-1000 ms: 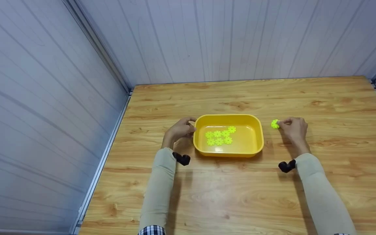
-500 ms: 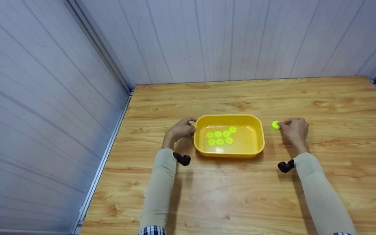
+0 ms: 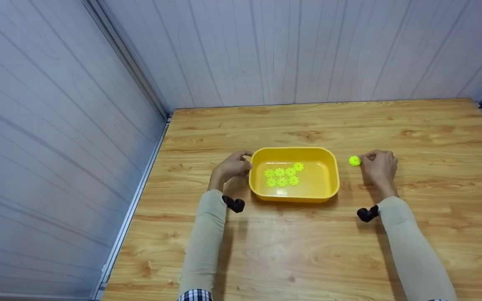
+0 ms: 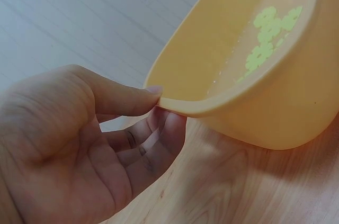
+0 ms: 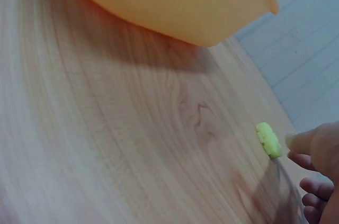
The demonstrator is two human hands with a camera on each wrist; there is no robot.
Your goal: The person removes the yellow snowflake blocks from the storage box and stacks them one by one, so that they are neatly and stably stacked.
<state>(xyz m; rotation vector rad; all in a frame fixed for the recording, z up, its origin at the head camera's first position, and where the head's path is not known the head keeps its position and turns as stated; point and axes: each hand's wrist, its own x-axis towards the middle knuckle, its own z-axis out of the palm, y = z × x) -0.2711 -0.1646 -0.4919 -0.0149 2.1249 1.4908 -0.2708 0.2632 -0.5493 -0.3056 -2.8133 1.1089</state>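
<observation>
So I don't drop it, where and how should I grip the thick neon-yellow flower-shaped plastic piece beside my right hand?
I'd pinch the piece by opposite sides of its notched edge, coming from the right: it lies flat, its thick side probably gives purchase, and the yellow rectangular plastic tub stands to its left.

Head cam looked forward and down from above, farthest off, over table (image 3: 287,251), tub (image 3: 318,173), left hand (image 3: 230,167), right hand (image 3: 380,166). Left wrist cam sat close, tilted, facing left hand and tub. Right wrist cam, tilted, faced tub's outer side and table. Both shared tub, table.
</observation>
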